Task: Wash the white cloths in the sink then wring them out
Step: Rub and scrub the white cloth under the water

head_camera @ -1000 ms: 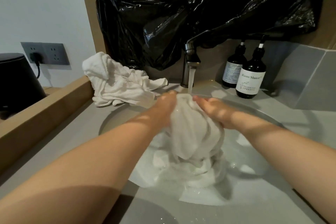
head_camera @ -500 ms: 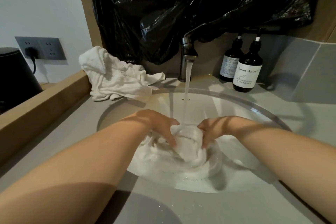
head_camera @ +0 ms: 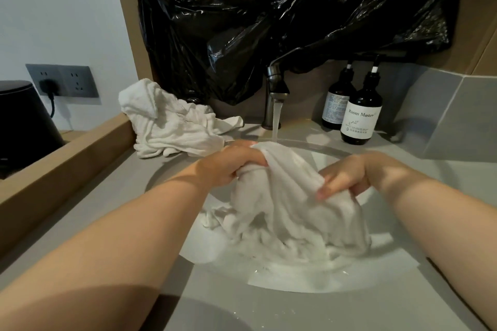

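"room master" on front dark bottle (head_camera: 361, 113) label, smaller print unreadable

The one head-worn wide-angle camera is looking forward and down from close above the sink (head_camera: 282, 277), facing the faucet (head_camera: 274, 83).

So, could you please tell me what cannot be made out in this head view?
- Drain: hidden under the wet cloth lying in the sink.
- Label of the rear bottle: print too small, partly behind the front bottle.
- Top of the faucet: partly covered by the black plastic.
- The black appliance: cut off by the left edge.
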Tool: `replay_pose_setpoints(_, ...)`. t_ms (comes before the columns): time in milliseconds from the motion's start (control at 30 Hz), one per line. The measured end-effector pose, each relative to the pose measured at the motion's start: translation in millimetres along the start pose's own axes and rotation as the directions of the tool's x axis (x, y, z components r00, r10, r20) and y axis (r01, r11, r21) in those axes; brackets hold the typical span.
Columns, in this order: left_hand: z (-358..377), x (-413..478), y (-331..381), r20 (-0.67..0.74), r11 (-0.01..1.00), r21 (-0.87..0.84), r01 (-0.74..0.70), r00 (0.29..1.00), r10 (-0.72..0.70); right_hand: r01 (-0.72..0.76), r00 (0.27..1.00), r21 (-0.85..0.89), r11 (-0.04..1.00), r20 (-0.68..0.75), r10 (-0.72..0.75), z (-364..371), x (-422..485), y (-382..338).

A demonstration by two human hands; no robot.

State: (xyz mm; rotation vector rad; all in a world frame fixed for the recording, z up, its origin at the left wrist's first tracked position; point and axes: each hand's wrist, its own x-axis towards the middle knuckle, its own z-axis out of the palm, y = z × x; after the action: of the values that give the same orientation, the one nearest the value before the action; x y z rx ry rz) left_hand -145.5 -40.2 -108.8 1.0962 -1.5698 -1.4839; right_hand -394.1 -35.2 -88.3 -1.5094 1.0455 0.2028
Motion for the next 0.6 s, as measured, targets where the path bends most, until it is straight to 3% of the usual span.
replay_pose_setpoints(100, -4, -3, 3, -0.034, 0.995, -0.101, 0.019, 0.999, -0.022, -0.015, 0.996, -0.03, 0.999, 0.092, 0.018, 5, 15, 1)
replay_pose_setpoints(200, -8, -6, 7, -0.061, 0.983, -0.174, 0.058, 0.996, -0.069, 0.099, 0.994, 0.157, 0.983, 0.027, -0.104, 3, 16, 6)
replay_pose_setpoints(267, -9, -7, 7, -0.054, 0.978, -0.179, 0.111, 0.991, -0.123, 0.157, 0.985, 0.288, 0.945, -0.121, -0.127, -4, 8, 15)
replay_pose_setpoints(333, -9, -9, 8, -0.041, 0.972, -0.171, 0.16, 0.985, -0.169, 0.23, 0.93, 0.361, 0.904, -0.355, -0.095, -8, 2, 17)
replay_pose_setpoints(400, -11, -9, 8, -0.016, 0.969, -0.163, 0.184, 0.982, -0.189, 0.321, 0.824, 0.447, 0.835, -0.566, -0.014, -12, 3, 11)
replay_pose_setpoints(500, -8, -10, 8, 0.027, 0.966, -0.197, 0.168, 0.986, -0.166, 0.462, 0.661, 0.513, 0.723, -0.743, 0.105, -8, 9, -14)
replay_pose_setpoints(600, 10, -6, 7, -0.026, 0.955, -0.248, 0.163, 0.984, -0.175, 0.466, 0.351, 0.255, 0.847, -0.932, 0.088, 19, 20, -45)
